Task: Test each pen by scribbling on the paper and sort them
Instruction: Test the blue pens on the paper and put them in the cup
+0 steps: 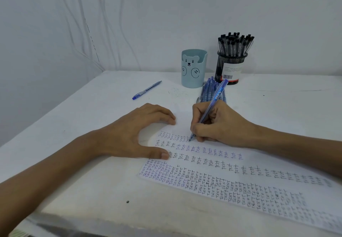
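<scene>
Through the head camera, my right hand grips a translucent blue plastic pen, pinched between thumb and curled fingers. The barrel slants up and away over my knuckles. Its tip touches the long white sheet of paper at the end of the topmost row of small handwritten "test" words, just under my fingertips.

My left hand lies flat and holds nothing. Its fingers stretch across the paper's far left end, and the thumb presses beside the start of a lower row. The written rows run between the two hands.

A second blue pen with a darker cap lies alone on the white table, well apart from both hands, beyond the left one. A bundle of blue pens lies on the table just past my right hand, partly hidden by that hand and by the pen I hold, so I cannot count them. Behind the bundle stands a pale blue cup with a bear face; its inside is out of sight. Beside it stands a black mesh cup packed with upright black-capped pens; its label is too small to read.

The paper's right end is cut off by the frame and blurs in the lower right, where the words seem to continue, though I cannot make them out. Its top left corner is under my left hand.
</scene>
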